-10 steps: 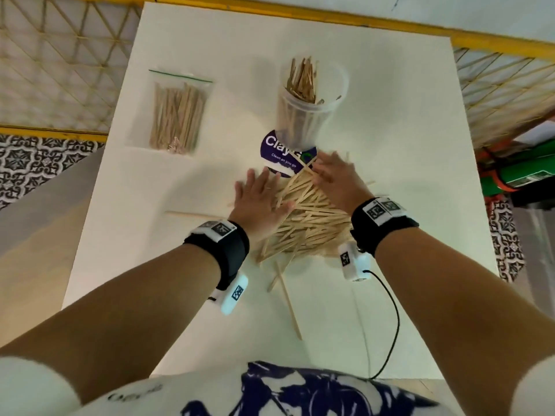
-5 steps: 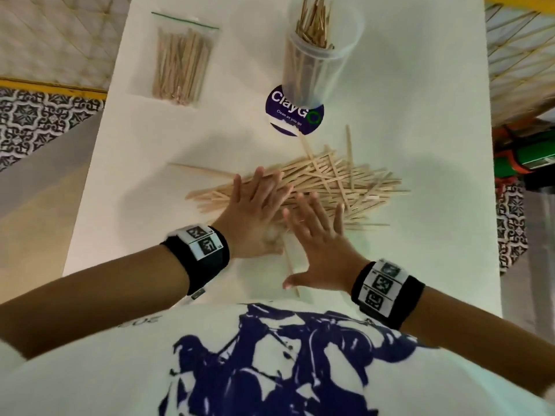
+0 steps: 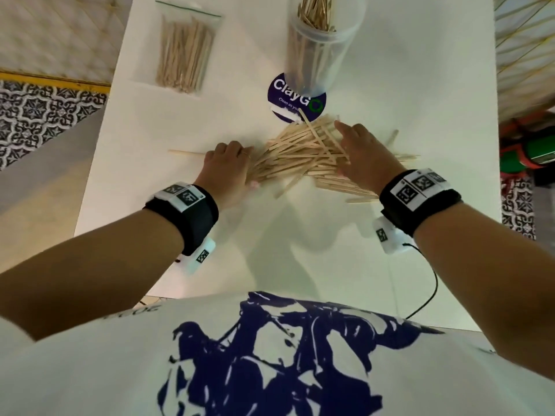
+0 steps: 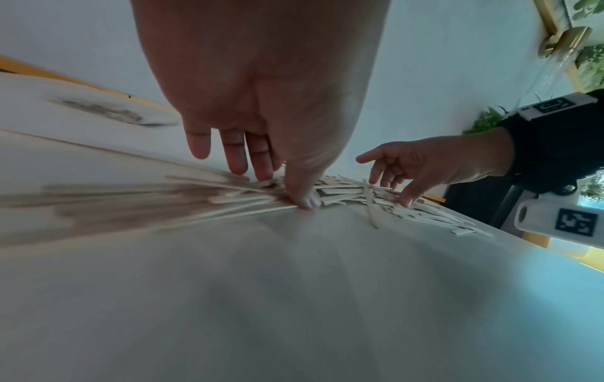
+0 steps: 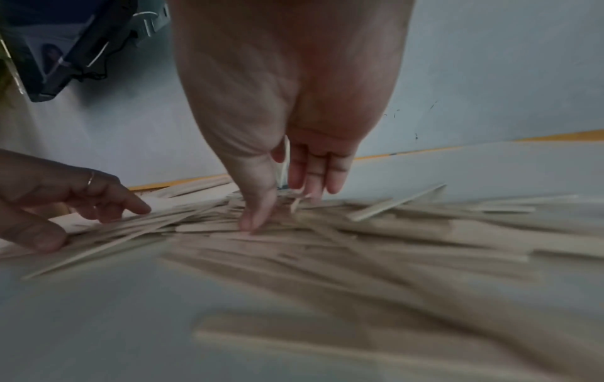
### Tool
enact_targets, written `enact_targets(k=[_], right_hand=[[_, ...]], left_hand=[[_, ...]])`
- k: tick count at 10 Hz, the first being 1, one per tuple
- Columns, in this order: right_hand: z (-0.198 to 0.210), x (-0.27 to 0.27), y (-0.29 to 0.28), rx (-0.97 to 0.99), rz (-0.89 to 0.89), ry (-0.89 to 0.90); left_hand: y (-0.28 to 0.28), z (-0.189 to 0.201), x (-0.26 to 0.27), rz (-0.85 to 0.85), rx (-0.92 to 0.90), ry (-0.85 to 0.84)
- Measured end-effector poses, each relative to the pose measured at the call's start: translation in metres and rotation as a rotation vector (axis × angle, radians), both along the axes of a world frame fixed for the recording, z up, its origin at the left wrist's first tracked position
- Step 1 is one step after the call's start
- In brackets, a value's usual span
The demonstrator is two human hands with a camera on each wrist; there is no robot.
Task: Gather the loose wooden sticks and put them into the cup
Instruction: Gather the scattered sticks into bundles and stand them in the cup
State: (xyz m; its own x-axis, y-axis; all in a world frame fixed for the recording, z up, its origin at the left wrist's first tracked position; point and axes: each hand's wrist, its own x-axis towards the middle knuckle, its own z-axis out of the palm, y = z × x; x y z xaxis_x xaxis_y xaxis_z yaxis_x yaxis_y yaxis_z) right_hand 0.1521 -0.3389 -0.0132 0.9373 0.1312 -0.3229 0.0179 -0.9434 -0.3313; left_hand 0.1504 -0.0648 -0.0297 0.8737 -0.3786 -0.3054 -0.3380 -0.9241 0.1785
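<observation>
A heap of loose wooden sticks [image 3: 300, 154] lies on the white table [image 3: 420, 85], just in front of a tall clear cup [image 3: 318, 46] that holds several sticks upright. My left hand [image 3: 232, 165] is cupped over the heap's left end, fingertips and thumb touching the sticks [image 4: 340, 192]. My right hand [image 3: 357, 148] lies on the right half of the heap with straight fingers pressing down, its thumb on the sticks [image 5: 359, 232]. Neither hand lifts anything. One stick [image 3: 186, 152] lies apart, left of my left hand.
A zip bag of sticks [image 3: 186, 52] lies at the back left. A round purple ClayGo sticker [image 3: 288, 94] sits under the cup's near side. A few sticks [image 3: 360, 199] stray beside my right wrist. A black cable [image 3: 432, 283] hangs from the right wrist camera.
Both hands have moved from the near side of the heap out to its two ends. The sticks have been drawn into a tighter, more bundled heap closer to the cup.
</observation>
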Motion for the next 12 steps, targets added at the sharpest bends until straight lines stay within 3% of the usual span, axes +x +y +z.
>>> enact_targets(k=[1, 2, 5, 7, 8, 10, 11, 12], right_hand=[[0.006, 0.007, -0.007, -0.084, 0.024, -0.039], [0.007, 0.012, -0.011, -0.278, -0.008, 0.097], [-0.008, 0.019, -0.003, -0.005, -0.032, 0.123], [-0.006, 0.022, 0.000, -0.101, 0.125, 0.112], [0.009, 0.027, 0.000, -0.107, 0.040, 0.150], [0.034, 0.036, 0.002, -0.002, -0.232, 0.272], [0.041, 0.033, 0.012, 0.167, -0.370, 0.378], [0.038, 0.026, 0.028, 0.560, -0.641, 0.465]], left_hand=[[-0.003, 0.000, 0.008, 0.021, -0.008, 0.014], [-0.010, 0.002, 0.010, 0.059, -0.030, 0.027], [-0.026, -0.002, 0.021, 0.126, -0.048, 0.033], [-0.016, 0.004, 0.017, 0.107, 0.011, 0.016], [-0.008, 0.009, 0.018, 0.157, -0.023, 0.027], [-0.003, 0.033, 0.015, 0.464, -0.350, 0.179], [-0.017, 0.044, 0.013, 0.645, -0.450, 0.300], [-0.028, 0.041, 0.015, 0.871, -0.646, 0.464]])
